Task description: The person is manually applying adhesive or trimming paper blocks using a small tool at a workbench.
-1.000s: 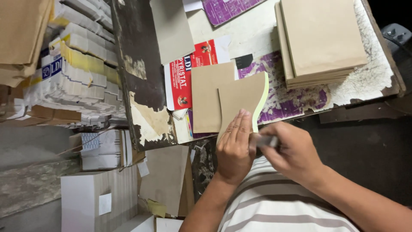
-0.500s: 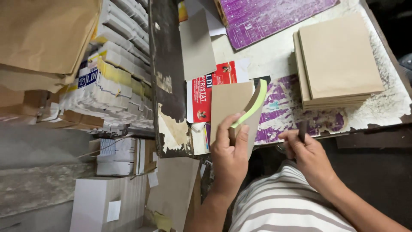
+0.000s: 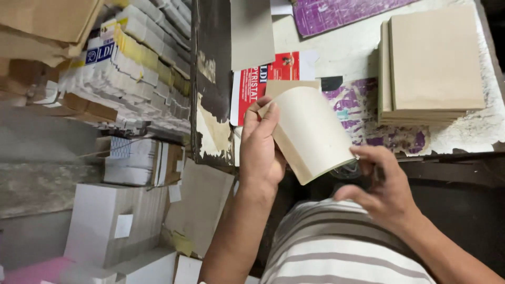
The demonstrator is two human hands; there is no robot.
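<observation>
My left hand (image 3: 261,147) grips a tan cardboard-covered booklet (image 3: 310,131) by its left edge and holds it curved and lifted above the worktable edge. Its thin page edge shows pale green along the bottom. My right hand (image 3: 380,184) sits at the booklet's lower right corner, fingers curled around a small dark object that I cannot make out. Under the booklet lies another brown cover (image 3: 286,87) on a red printed sheet (image 3: 263,79).
A stack of tan booklets (image 3: 434,63) rests on the worn white worktable (image 3: 347,47) at right. A purple mat (image 3: 342,13) lies at the top. Piles of bound white books (image 3: 142,58) and white boxes (image 3: 115,221) fill the left. A grey card (image 3: 252,31) leans nearby.
My left hand has turned the booklet so its broad cover faces up and bends. My right hand rose from the table edge to the booklet's lower corner.
</observation>
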